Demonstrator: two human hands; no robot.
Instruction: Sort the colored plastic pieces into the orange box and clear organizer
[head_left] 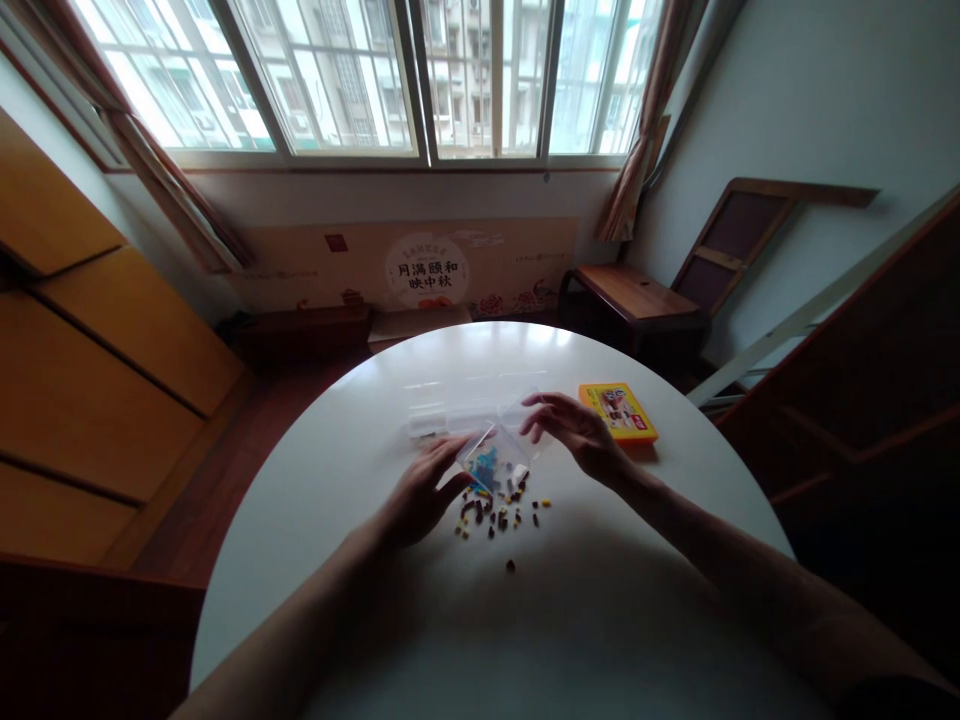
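Note:
My left hand [424, 490] grips a small clear plastic box [491, 455] by its left side, thumb in front and fingers behind. The box is tilted above the table, and blue pieces [484, 468] show through its wall. My right hand [566, 425] is curled at the box's raised clear lid [519, 405], fingertips at its right edge. Just below the box, several small dark brown and yellow building-block pieces [491, 515] lie scattered on the white table. One brown piece [511, 566] lies apart, closer to me.
An orange-yellow printed box [616, 412] lies to the right on the round white table [300, 520]. Behind my hands are clear containers [450, 422], hard to make out. Beyond the table stand a wooden chair [637, 290] and a window; wooden cabinets [90, 400] are at left.

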